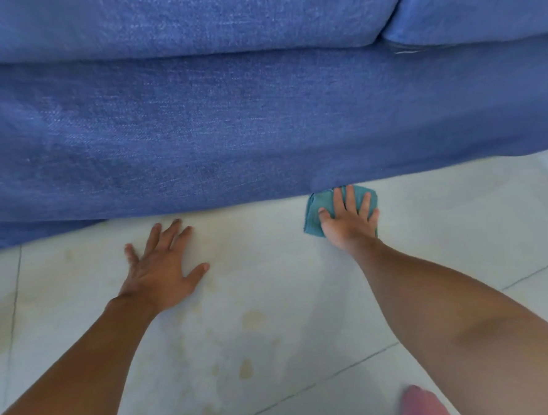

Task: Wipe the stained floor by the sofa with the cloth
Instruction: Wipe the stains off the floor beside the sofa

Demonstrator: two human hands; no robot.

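Note:
A folded teal cloth [315, 216] lies on the pale tiled floor [460, 228] right at the bottom edge of the blue sofa [229, 130]. My right hand [350, 220] presses flat on the cloth, fingers spread and pointing at the sofa. My left hand [164, 271] rests flat on the bare floor to the left, fingers apart, holding nothing. Yellowish stains [252, 319] dot the tile between my forearms, with more stains [245, 369] nearer to me.
The sofa front fills the upper half of the view, with a gap between two seat cushions [381, 38] at the upper right. Grout lines cross the floor. A pink thing [421, 405] shows at the bottom right edge.

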